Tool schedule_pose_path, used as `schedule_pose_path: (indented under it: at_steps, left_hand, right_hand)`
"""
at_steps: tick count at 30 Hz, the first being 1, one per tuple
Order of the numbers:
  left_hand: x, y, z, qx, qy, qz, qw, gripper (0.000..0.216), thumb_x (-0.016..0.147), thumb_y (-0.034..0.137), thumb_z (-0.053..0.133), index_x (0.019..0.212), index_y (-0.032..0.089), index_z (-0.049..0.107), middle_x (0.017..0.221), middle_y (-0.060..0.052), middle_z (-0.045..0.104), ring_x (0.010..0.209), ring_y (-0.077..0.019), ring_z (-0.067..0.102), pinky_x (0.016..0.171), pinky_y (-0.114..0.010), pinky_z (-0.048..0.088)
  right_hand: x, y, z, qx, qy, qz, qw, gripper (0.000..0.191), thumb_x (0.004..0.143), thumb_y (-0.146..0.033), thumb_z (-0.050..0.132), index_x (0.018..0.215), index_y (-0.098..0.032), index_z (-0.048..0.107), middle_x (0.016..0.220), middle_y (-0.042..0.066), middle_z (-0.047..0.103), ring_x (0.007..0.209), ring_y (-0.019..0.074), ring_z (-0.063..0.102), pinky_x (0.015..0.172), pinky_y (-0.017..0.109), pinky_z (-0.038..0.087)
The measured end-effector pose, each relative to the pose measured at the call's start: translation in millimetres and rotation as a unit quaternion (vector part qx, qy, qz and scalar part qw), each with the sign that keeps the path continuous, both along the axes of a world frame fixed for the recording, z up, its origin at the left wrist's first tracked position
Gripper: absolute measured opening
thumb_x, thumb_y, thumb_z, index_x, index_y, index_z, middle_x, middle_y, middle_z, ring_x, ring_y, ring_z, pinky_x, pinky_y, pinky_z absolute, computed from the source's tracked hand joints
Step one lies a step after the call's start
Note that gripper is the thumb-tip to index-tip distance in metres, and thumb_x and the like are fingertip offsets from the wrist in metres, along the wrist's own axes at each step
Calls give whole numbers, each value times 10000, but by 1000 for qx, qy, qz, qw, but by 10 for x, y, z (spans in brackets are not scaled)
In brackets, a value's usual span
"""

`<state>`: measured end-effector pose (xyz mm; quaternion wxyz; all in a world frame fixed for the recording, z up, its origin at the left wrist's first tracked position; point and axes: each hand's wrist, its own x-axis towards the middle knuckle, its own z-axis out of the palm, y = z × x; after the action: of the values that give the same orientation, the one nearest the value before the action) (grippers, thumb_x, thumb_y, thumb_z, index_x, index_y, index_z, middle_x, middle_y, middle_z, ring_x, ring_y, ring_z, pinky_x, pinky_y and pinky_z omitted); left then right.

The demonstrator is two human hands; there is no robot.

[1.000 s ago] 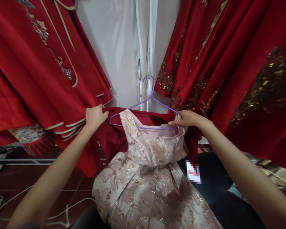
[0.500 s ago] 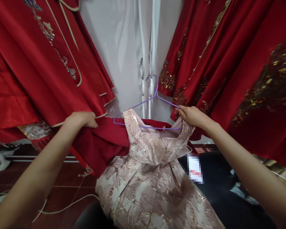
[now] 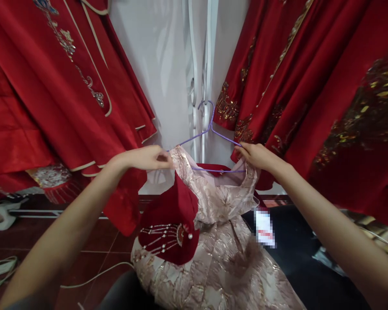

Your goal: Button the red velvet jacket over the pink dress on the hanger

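Note:
A purple wire hanger (image 3: 194, 137) bears a pale pink-and-gold brocade dress (image 3: 226, 198) by its shoulder straps. My right hand (image 3: 254, 154) is closed around the hanger's right arm, beside the dress's right strap. At the hanger's left end, my left hand (image 3: 148, 157) pinches the top of a dark red garment (image 3: 181, 193), right against the left strap; what lies under the fingertips is partly hidden. The red garment hangs over the front of the dress, showing a beaded ornament (image 3: 180, 234) with strands. More of its red cloth shows behind the dress's neckline.
Red embroidered garments hang at left (image 3: 110, 94) and right (image 3: 265, 86). White curved metal bars (image 3: 194, 64) stand against the pale wall between them. A white tag (image 3: 264, 228), blurred out, lies over a black surface (image 3: 297, 249). A pale cable (image 3: 97, 275) crosses the tiled floor.
My left hand has moved right to the hanger's left end, bringing the red garment forward over the dress, so its beaded ornament now shows. My right hand has barely moved.

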<state>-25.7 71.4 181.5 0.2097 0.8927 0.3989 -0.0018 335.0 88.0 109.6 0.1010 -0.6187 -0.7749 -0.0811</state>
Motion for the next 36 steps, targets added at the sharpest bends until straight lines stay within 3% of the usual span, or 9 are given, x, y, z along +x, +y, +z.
schedule_pose_path:
  at_steps: [3,5,9,13,17,25,31,36]
  left_hand:
    - [-54,278,-244,213,-42,58,974,485,834,499,513,1161,150,599,1106,-105,643,962,-207,588,859,-310,436]
    - [-38,392,-398,286,-41,74,955,547,875,502,445,1284,145,512,1224,-132,594,1074,-233,561,921,-344,413]
    - [116,453,-592,283,38,140,948,577,933,570,238,1244,212,567,1059,-108,682,977,-254,626,830,-354,445]
    - [222,506,-664,307,72,211,925,593,928,590,220,1139,238,648,916,-118,709,856,-286,658,728,-363,454]
    - [201,576,-713,334,80,211,915,548,952,532,227,1107,238,663,894,-116,720,841,-279,669,718,-341,456]
    - [118,487,-861,396,96,209,889,517,985,441,197,1190,168,586,966,-141,715,856,-264,682,697,-302,466]
    - [-79,417,-944,386,102,247,883,550,990,407,162,1078,127,627,872,-158,717,799,-273,691,698,-317,478]
    - [-165,278,-1131,354,132,301,875,579,983,358,143,1031,70,644,837,-208,702,811,-308,691,708,-361,497]
  right_hand:
    - [-11,-103,-7,37,-27,-42,998,404,965,-461,283,1054,-180,559,928,119,703,840,282,668,631,317,422]
    - [-2,-178,-33,61,-33,-48,996,410,950,-480,326,1094,-160,538,980,141,690,888,303,661,634,329,435]
    - [70,-260,-118,74,-8,-56,996,360,957,-371,351,1111,-105,538,1033,177,671,934,276,655,717,328,454]
    - [147,-293,-156,90,10,-48,995,316,953,-277,352,1108,-133,586,1045,137,691,900,241,668,716,307,452]
    - [200,-348,-138,109,-21,-55,992,309,937,-362,413,1078,-224,651,958,59,734,790,228,681,618,292,424]
    - [218,-465,-141,129,-90,-50,986,382,951,-387,357,1138,-231,651,923,59,746,712,210,675,539,269,357]
    - [285,-462,-124,119,-88,-139,979,390,943,-354,341,1052,-162,663,815,118,730,679,254,676,565,296,395]
    - [434,-531,-375,53,-88,-192,976,384,933,-295,339,923,-94,666,758,172,707,706,298,690,591,334,441]
